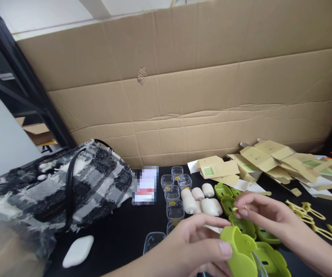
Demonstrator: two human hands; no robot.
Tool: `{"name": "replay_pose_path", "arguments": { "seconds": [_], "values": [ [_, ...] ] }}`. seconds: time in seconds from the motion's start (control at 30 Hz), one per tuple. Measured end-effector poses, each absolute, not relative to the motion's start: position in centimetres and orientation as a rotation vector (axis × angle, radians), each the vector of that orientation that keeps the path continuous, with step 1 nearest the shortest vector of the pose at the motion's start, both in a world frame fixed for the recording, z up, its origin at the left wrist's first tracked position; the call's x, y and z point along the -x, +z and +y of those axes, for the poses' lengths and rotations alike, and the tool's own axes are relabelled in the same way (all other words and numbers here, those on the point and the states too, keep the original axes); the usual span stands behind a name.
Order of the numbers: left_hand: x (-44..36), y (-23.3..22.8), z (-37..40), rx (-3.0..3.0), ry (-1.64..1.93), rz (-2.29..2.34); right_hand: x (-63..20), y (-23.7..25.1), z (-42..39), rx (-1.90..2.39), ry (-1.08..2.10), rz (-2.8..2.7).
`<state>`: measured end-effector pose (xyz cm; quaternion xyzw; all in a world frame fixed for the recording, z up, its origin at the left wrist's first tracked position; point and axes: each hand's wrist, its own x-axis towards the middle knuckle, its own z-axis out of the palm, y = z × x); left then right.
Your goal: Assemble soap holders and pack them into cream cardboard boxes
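My left hand (199, 246) grips a lime-green, scallop-edged plastic cover (238, 252), thumb on its near side. Clear plastic shows beneath the cover at the bottom edge. Just above it, my right hand (265, 215) is closed in a pinch on a small yellow piece (235, 209), mostly hidden by the fingertips. More green scalloped covers (271, 259) lie under and around both hands. Several yellow looped straps (323, 232) rest on the black table to the right of my right wrist.
Clear plastic cups (175, 210) line up left of pale rounded pieces (210, 207). Flattened cartons (267, 156) pile at the back right against a cardboard panel (189, 84). Leftward are a plaid bag (96, 184), a white rounded case (78, 251) and a blurred-out phone-like rectangle (146, 186).
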<state>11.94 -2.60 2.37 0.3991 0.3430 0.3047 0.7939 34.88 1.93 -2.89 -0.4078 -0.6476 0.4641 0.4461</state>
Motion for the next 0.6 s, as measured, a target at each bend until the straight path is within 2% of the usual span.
{"name": "replay_pose_path", "arguments": {
  "seconds": [0.6],
  "values": [
    [-11.94, 2.41, -2.92, -0.886, 0.659, 0.76, -34.94, -3.55, 2.0, 0.983, 1.182, -1.638]
  ]
}}
